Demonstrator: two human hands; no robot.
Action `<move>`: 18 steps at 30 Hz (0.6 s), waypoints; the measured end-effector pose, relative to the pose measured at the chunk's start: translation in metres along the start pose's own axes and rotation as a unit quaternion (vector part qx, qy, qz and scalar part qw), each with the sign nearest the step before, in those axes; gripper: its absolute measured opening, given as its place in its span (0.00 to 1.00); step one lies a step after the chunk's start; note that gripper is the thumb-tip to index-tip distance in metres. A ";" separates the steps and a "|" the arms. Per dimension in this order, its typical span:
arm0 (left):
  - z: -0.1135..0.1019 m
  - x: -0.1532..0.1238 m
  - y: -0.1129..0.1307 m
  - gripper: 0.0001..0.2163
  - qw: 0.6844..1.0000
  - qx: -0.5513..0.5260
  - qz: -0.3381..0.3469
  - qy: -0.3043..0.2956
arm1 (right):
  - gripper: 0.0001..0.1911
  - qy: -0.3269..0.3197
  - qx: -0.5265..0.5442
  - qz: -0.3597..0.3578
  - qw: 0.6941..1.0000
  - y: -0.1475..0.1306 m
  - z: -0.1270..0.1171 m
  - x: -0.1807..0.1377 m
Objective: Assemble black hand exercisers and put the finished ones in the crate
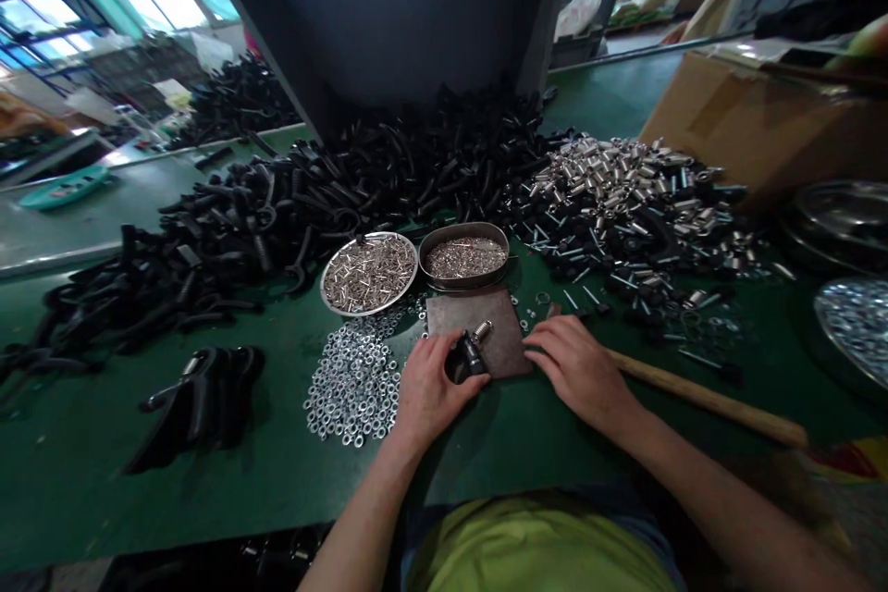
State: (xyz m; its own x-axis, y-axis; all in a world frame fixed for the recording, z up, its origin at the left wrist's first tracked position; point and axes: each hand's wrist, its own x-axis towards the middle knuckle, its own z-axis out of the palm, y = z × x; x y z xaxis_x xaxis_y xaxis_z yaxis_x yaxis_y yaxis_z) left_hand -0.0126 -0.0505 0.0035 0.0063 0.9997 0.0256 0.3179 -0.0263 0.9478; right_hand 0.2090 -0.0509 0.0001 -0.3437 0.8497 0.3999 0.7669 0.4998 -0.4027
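Observation:
My left hand (431, 386) is closed round a small black part with a metal spring (474, 347), holding it on a dark square plate (478, 326) on the green table. My right hand (577, 367) lies over the head end of a wooden-handled hammer (700, 396) at the plate's right edge, fingers curled on it. Just left of my left hand lies a heap of small silver washers (352, 379).
Behind the plate stand a round dish of metal pins (369, 272) and an oval tin of small parts (464, 256). Black handles (291, 194) pile up beyond and left, silver sleeves (624, 185) at right. A cardboard box (763, 111) and metal trays (843, 222) stand far right.

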 end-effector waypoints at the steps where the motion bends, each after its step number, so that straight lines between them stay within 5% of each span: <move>1: 0.000 0.000 0.001 0.23 1.000 -0.013 -0.010 0.012 | 0.07 -0.003 0.015 -0.004 1.000 -0.003 0.004 0.005; 6: -0.011 0.002 -0.001 0.22 0.970 -0.178 -0.135 0.098 | 0.06 -0.029 0.077 0.011 0.997 -0.013 0.027 0.022; 14: -0.022 0.000 -0.010 0.21 0.916 -0.342 -0.196 0.078 | 0.03 -0.088 0.043 0.005 0.995 -0.024 0.058 0.045; 18: -0.021 -0.001 -0.004 0.18 0.868 -0.398 -0.282 0.086 | 0.06 -0.072 0.056 0.006 0.996 -0.027 0.062 0.048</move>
State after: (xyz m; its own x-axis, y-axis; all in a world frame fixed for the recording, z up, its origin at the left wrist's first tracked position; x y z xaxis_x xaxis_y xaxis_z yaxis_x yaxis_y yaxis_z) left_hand -0.0341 -0.0518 0.0062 -0.1012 0.8401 -0.5329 -0.5335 0.4063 0.7419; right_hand 0.1385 -0.0133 -0.0209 -0.4149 0.8673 0.2750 0.7091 0.4976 -0.4995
